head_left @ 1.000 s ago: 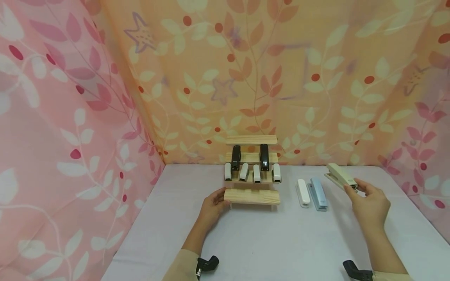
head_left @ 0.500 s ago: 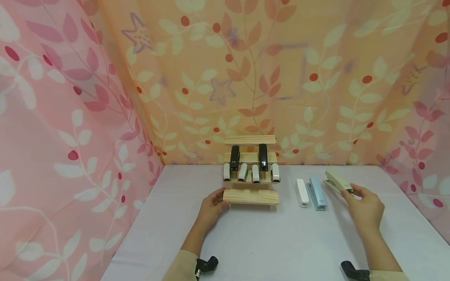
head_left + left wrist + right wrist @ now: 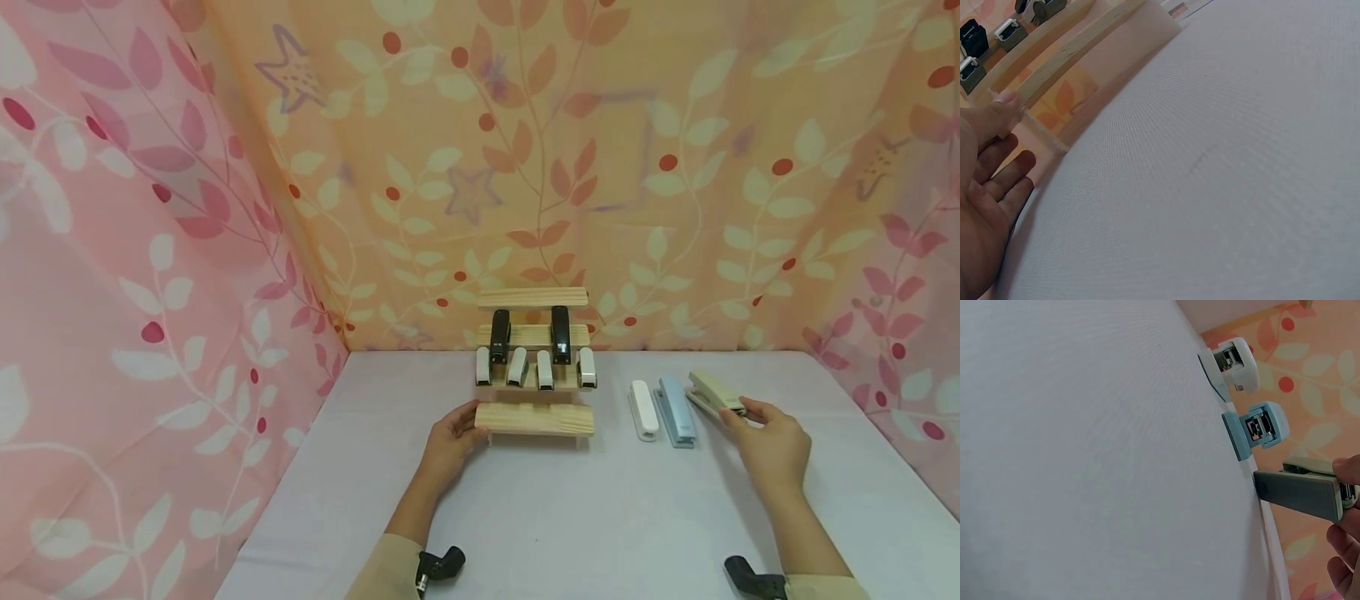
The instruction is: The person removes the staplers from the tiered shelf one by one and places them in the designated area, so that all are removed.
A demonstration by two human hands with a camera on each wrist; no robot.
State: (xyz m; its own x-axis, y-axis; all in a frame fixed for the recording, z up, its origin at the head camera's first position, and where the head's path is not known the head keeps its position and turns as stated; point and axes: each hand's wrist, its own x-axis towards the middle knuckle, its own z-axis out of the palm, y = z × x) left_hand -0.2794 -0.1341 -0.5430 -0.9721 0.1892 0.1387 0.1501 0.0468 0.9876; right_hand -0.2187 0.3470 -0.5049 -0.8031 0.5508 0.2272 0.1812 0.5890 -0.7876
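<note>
The right hand (image 3: 774, 450) pinches the near end of a pale green stapler (image 3: 716, 392); in the right wrist view its base (image 3: 1300, 495) is tilted, the far end at the cloth. Left of it on the table lie a blue stapler (image 3: 677, 412) and a white stapler (image 3: 644, 411), side by side. The left hand (image 3: 450, 446) holds the left end of the lowest shelf (image 3: 534, 419) of a wooden rack, thumb on the board (image 3: 1079, 47) in the left wrist view. That shelf bears nothing.
Higher on the rack, two black staplers (image 3: 560, 336) stand above a row of several small white staplers (image 3: 544, 371). The top board (image 3: 533, 297) is bare. White cloth covers the table (image 3: 585, 525); patterned curtains (image 3: 420, 167) hang behind and at the sides.
The right hand has moved left and lowered the pale green stapler toward the table beside the blue one. The left hand stays at the shelf end.
</note>
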